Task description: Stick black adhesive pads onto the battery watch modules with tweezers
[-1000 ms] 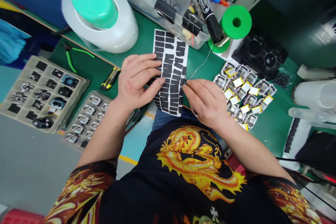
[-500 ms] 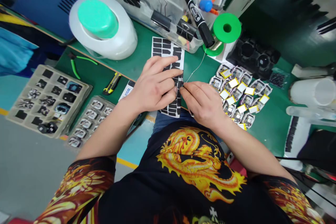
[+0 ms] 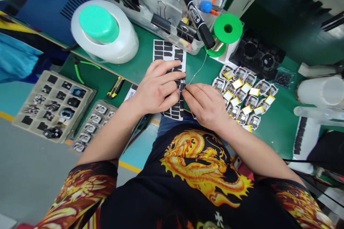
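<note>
A white sheet of black stickers [image 3: 176,112] lies upright at the table's front edge, partly covered by my left hand [image 3: 161,87]. Two fingers of that hand stretch flat across the sheet, while its thumb and forefinger are pinched together near the sheet's right edge. My right hand [image 3: 205,103] is closed just beside them, fingertips pinched at the same edge. Whatever lies between the two pinches is small, dark and mostly hidden. A thin solder wire [image 3: 200,68] runs from a green spool [image 3: 228,28] down to near my right fingertips.
Several small open device housings with battery cells [image 3: 243,94] are grouped at right. A clear bin [image 3: 172,37] with binder clips and a black marker [image 3: 199,19] stands behind. Left are a white, green-topped dispenser [image 3: 104,35], a cutter knife [image 3: 115,87], green-handled pliers [image 3: 77,69] and parts trays [image 3: 92,94].
The view has shifted slightly. Both hands stay at the sheet's right edge in nearly the same pose, with little visible finger movement.
</note>
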`<control>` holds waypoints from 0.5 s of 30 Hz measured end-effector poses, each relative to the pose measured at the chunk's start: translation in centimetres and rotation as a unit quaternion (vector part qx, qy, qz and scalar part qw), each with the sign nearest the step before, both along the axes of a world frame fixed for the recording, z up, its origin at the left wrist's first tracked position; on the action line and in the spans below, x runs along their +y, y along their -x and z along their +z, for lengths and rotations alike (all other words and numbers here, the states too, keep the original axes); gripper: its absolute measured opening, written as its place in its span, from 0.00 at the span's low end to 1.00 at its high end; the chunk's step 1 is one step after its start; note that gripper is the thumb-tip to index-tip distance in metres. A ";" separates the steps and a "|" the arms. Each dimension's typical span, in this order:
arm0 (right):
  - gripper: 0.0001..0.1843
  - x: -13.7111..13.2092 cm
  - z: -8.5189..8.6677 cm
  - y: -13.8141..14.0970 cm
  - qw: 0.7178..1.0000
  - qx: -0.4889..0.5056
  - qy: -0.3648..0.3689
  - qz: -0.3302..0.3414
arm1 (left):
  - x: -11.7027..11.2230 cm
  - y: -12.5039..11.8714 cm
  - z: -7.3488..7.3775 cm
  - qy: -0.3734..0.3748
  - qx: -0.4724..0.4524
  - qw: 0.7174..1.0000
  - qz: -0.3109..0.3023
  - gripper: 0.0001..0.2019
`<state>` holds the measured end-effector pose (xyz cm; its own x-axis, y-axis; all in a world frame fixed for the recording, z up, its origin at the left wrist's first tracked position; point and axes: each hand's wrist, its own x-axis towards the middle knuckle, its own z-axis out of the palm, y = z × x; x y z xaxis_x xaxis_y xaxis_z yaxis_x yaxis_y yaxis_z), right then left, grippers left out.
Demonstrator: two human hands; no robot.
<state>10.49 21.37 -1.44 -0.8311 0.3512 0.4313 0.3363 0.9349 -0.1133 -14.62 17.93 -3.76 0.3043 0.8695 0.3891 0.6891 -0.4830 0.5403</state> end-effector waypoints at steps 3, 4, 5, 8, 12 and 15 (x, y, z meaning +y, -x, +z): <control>0.17 0.0 -0.1 0.0 1.000 -0.005 0.010 -0.001 | 0.0 0.2 -0.3 -0.011 0.007 1.000 -0.007 0.12; 0.17 -0.1 0.0 0.0 1.000 -0.005 0.006 -0.002 | 0.0 0.2 -0.3 -0.013 0.013 1.000 -0.009 0.13; 0.17 -0.1 0.0 0.0 1.000 -0.003 -0.001 -0.002 | 0.0 0.3 -0.4 -0.010 0.021 1.000 -0.010 0.14; 0.15 -0.2 0.3 0.1 1.000 0.001 -0.023 0.001 | 0.0 0.3 -0.3 0.025 0.032 0.999 -0.013 0.20; 0.17 -0.3 0.3 -0.1 1.000 -0.009 0.001 -0.004 | 0.1 0.1 0.0 0.049 0.012 0.999 -0.017 0.20; 0.18 -0.3 0.2 -0.4 1.000 -0.010 0.013 -0.004 | 0.1 0.0 0.2 0.051 0.016 0.999 -0.010 0.17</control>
